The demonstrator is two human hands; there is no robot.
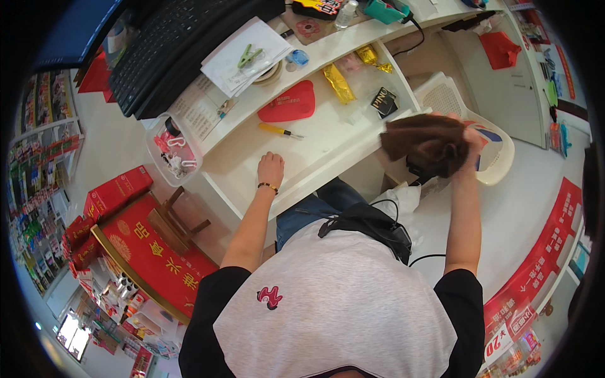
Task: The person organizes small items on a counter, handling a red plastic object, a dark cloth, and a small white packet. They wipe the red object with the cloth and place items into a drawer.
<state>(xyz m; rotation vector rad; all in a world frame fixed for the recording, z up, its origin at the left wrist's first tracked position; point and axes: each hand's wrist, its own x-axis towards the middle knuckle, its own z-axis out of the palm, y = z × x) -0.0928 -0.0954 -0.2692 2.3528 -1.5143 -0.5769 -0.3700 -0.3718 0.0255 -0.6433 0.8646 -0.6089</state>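
In my right hand [469, 141] is a bunched dark brown cloth [418, 137], blurred and held over the right end of the open white drawer [326, 165]. My left hand [271, 169] rests on the drawer floor with its fingers curled in; nothing shows in it, though its underside is hidden. Ahead of it lies a yellow-handled screwdriver [276, 129]. Farther back is a flat red item [288, 101] bearing writing. Gold-wrapped packets [339, 84] and a small black packet [385, 102] lie towards the drawer's right side.
A white plastic chair [500, 156] stands right of the drawer. On the counter are a black keyboard [165, 52], papers [246, 52] with a green clip, and a clear bottle [346, 14]. A clear plastic tub [173, 149] sits at the left. A wooden stool [175, 224] stands below.
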